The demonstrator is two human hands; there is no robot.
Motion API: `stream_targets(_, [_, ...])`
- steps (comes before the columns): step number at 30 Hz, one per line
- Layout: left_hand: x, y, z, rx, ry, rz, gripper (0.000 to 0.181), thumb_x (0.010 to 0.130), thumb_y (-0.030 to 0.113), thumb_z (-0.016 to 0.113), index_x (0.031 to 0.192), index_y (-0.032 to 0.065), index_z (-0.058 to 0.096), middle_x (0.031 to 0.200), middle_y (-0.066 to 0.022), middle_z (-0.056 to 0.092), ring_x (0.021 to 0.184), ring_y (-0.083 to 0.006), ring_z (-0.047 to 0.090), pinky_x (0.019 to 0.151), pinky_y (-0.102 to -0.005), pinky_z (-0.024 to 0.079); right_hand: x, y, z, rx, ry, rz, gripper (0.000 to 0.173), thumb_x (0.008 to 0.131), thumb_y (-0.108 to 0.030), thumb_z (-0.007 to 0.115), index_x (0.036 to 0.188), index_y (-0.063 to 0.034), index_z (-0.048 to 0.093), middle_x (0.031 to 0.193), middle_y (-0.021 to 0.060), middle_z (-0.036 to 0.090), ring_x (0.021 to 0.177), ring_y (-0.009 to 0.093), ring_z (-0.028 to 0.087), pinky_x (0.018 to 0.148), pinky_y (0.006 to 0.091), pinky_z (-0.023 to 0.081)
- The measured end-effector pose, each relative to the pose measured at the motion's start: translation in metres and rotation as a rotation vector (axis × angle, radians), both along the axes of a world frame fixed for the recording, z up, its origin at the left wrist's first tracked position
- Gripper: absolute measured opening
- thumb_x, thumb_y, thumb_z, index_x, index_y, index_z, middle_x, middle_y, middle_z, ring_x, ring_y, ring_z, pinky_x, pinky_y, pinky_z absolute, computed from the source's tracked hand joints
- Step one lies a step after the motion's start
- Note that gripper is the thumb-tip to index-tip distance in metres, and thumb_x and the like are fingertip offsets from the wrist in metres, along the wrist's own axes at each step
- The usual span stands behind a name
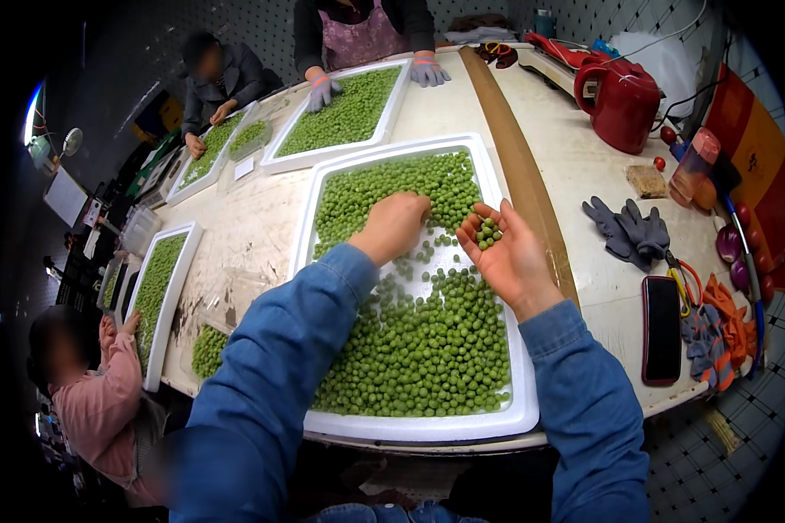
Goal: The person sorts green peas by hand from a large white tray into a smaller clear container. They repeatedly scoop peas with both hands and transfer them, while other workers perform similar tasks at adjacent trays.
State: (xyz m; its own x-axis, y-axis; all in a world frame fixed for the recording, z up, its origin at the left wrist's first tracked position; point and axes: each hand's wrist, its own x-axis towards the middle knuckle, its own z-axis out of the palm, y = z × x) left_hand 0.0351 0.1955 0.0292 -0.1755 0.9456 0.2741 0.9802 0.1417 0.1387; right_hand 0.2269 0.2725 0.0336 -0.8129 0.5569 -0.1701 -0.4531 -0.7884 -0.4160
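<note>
A white foam tray (526, 392) of shelled green peas (425, 346) lies on the table before me. The peas form a far heap and a near heap, with a sparse strip between them. My right hand (513, 252) is palm up over the tray's right side, its fingers curled around several peas (488, 233). My left hand (396, 225) is over the far heap, back upward and fingers bent down at its edge; whether it pinches a pea is hidden.
Co-workers handle peas at other foam trays (383, 134) ahead and left. A plastic tub of peas (209, 352) is by my left sleeve. To the right are a red kettle (621, 104), grey gloves (631, 232), a smartphone (661, 330) and scissors (682, 281).
</note>
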Motion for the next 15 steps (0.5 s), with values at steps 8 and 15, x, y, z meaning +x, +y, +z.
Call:
stream_targets(8, [0.031,0.001,0.066,0.176,-0.515,-0.077,0.020,0.075,0.014,0.073,0.088,-0.0008,0.069,0.078,-0.0053,0.068,0.071,-0.0104,0.063,0.061,-0.0278,0.050,-0.006,-0.008,-0.007,-0.117,0.006,0.071,0.035,0.101,-0.027,0.041,0.111,0.0061,0.044,0.099,0.0141,0.044,0.093,0.025,0.051,0.097,0.0445,0.046])
stream_targets(15, [0.024,0.020,0.062,0.121,-0.659,-0.096,0.018,0.075,0.009,0.073,0.089,-0.0016,0.070,0.078,-0.0054,0.069,0.073,-0.0097,0.063,0.066,-0.0276,0.051,-0.004,-0.005,-0.005,-0.107,0.027,-0.019,0.036,0.102,-0.026,0.037,0.112,0.0067,0.045,0.097,0.0141,0.048,0.092,0.024,0.052,0.095,0.0432,0.048])
